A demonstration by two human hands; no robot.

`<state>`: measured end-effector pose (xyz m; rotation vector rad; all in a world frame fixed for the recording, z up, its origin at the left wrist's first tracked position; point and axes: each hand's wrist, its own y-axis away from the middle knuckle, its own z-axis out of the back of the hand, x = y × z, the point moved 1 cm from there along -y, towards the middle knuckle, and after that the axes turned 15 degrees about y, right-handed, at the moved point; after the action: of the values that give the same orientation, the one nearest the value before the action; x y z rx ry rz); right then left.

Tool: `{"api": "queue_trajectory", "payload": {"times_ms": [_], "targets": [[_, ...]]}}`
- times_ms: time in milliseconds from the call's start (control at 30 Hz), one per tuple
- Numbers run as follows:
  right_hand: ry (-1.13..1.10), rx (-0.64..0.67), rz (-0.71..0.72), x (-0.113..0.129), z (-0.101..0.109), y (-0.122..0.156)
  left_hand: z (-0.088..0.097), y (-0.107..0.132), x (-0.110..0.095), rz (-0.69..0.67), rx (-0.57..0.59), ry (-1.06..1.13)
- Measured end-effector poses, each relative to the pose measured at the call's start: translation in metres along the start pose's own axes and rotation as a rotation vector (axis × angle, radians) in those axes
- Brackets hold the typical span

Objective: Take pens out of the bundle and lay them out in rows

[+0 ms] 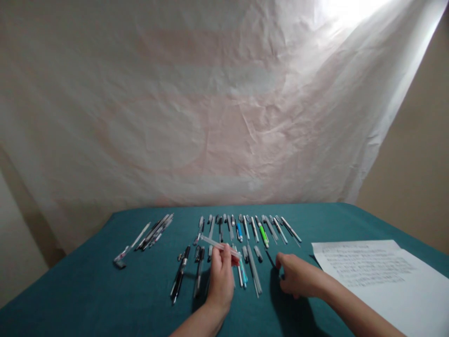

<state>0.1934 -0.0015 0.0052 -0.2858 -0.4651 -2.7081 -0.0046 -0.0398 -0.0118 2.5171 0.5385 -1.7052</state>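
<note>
My left hand (221,276) is closed around a clear, tube-like pen barrel (213,242), held slantwise above the rows of pens. My right hand (293,275) is low over the cloth on the right, fingers bent down and pinched together. A thin dark stick (270,259) lies at its fingertips; whether the fingers grip it cannot be made out. Between the hands are a pale blue pen (243,272), clear tubes (254,271) and a loose cap (258,253). Left of my left hand lie a black pen (181,274) and a dark pen (199,271).
Behind is a row of pens and caps, among them a green pen (263,235) and a blue one (239,232). A bundle of pens (156,231) and an eraser-like piece (119,263) lie left. Written paper (372,267) covers the right of the green cloth (87,290).
</note>
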Motion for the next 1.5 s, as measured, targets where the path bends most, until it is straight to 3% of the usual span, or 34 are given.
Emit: {"api": "queue_trajectory", "payload": {"times_ms": [400,833,1000,1100,1267,1400,1500], "targets": [[-0.075,0.012,0.056,0.014,-0.006,0.003,-0.002,0.001,-0.001,-0.011,0.011,-0.022],[0.053,-0.148,0.143,0.021,-0.009,0.005,-0.005,0.002,-0.002,-0.011,0.041,-0.032],[0.067,-0.259,0.108,0.025,0.006,0.003,-0.014,0.009,-0.012,0.018,0.144,-0.047],[-0.129,-0.344,0.17,0.036,0.02,0.007,-0.021,0.018,-0.017,0.063,0.276,-0.078],[-0.569,-0.23,0.332,0.055,0.027,0.014,-0.026,0.03,-0.017,0.095,0.454,-0.173],[-0.63,-0.248,0.328,0.055,0.024,0.012,-0.026,0.033,-0.018,0.102,0.489,-0.226],[-0.606,-0.292,0.226,0.043,0.025,0.005,-0.027,0.032,-0.021,0.107,0.467,-0.181]]}}
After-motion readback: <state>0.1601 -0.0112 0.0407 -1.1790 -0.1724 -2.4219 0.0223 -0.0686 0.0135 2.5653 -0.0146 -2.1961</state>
